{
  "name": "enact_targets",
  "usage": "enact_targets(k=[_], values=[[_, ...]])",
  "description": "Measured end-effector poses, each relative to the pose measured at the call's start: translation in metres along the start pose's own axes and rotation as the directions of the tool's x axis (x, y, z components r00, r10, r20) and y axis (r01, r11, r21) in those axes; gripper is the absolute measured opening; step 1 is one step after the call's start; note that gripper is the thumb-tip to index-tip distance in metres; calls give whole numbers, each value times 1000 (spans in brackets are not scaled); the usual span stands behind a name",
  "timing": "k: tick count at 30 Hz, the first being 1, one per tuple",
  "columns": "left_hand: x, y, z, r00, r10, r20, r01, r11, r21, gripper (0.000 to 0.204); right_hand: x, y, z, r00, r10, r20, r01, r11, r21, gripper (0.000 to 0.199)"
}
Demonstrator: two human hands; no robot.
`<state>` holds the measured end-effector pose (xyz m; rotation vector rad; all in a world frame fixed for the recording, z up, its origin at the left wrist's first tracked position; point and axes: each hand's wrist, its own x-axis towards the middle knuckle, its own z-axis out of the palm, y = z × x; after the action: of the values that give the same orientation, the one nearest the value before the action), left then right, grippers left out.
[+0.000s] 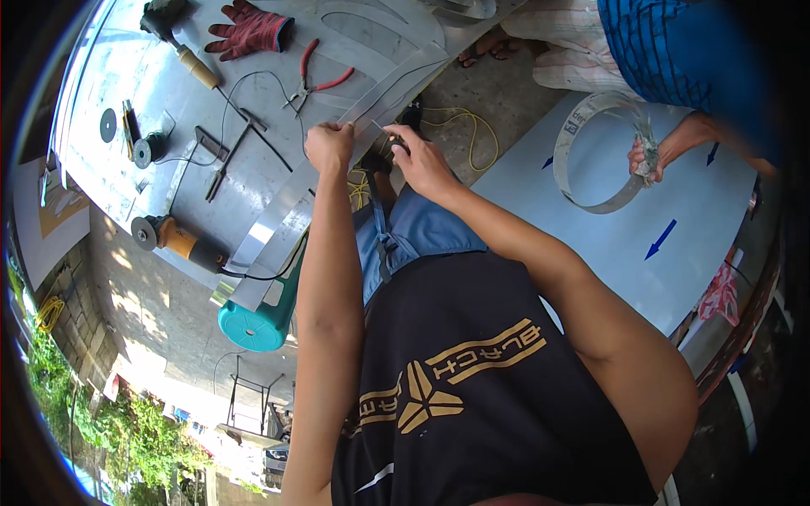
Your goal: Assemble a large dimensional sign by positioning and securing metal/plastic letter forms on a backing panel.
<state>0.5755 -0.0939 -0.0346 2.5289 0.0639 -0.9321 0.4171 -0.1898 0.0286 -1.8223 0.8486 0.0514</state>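
A long, narrow sheet-metal strip (274, 211) lies slantwise along the near edge of the metal-topped table (261, 118). My left hand (329, 145) is closed, its thumb and fingers pinching the strip's edge. Just to its right, my right hand (419, 163) is wrapped around a slim tool (395, 142) with a dark handle; its exact kind is too small to tell. The tool's thin metal tip points at the strip, but I cannot tell whether they touch. Beyond my hands lie red-handled pliers (310, 84) with their handles spread.
On the table are a red work glove (247, 31), an angle grinder (179, 240) and a dark T-shaped metal tool (238, 152). A teal stool (251, 327) stands below the strip's near end. At right, another person's hand (656, 158) grips a metal hoop (564, 169) over a pale sheet (607, 253).
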Motion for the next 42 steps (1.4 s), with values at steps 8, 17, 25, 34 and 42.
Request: enact_targets(k=[8, 17, 25, 34, 42], values=[[-3, 6, -3, 999, -40, 32, 41, 999, -17, 24, -1, 20, 28, 1000, 18, -2, -18, 1000, -21, 37], [1, 1, -2, 1000, -7, 7, 7, 1000, -14, 28, 16, 15, 39, 998, 46, 33, -46, 999, 0, 39], [1, 2, -1, 999, -33, 21, 34, 999, -41, 25, 24, 22, 47, 987, -148, -55, 148, 989, -7, 38], [-2, 9, -3, 999, -35, 21, 36, 999, -28, 24, 23, 19, 50, 994, -103, -44, 101, 994, -44, 37], [0, 1, 1, 1000, -28, 1, 28, 999, -38, 27, 27, 2, 47, 999, 12, 44, 3, 946, -323, 39]])
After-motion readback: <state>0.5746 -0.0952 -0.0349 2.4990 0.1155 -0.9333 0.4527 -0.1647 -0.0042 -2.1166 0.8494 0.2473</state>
